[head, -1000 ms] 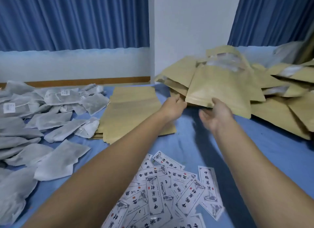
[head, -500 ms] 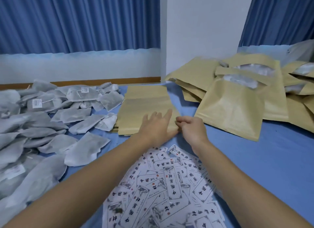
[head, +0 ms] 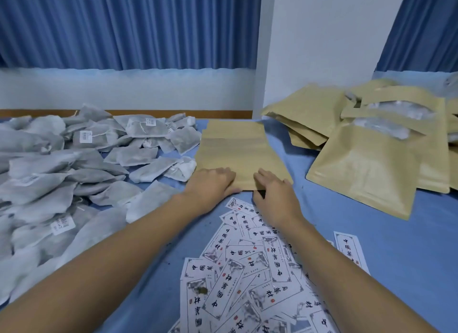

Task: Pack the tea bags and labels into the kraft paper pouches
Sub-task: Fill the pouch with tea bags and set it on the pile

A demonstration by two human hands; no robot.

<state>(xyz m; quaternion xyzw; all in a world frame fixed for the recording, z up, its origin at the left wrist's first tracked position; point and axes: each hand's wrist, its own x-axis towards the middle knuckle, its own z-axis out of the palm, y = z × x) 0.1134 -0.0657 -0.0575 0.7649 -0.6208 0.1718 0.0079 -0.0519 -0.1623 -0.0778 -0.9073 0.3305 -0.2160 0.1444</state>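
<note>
A stack of flat, empty kraft pouches (head: 235, 151) lies on the blue cloth at the centre. My left hand (head: 210, 184) rests with fairly straight fingers on the stack's near left corner. My right hand (head: 272, 191) is at the near edge, fingers on top and thumb tucked under it, pinching the top pouch. Grey tea bags (head: 74, 174) are heaped to the left. Printed white labels (head: 247, 278) lie scattered in front, between my forearms.
Filled kraft pouches (head: 366, 164) with clear windows are piled at the right, against a white wall column (head: 309, 47). Blue curtains hang behind. A single label (head: 349, 251) lies apart on the blue cloth (head: 409, 233) at the right.
Both hands came back from the filled pile at the right to the flat stack. They now sit spread along its near edge, the right one gripping it.
</note>
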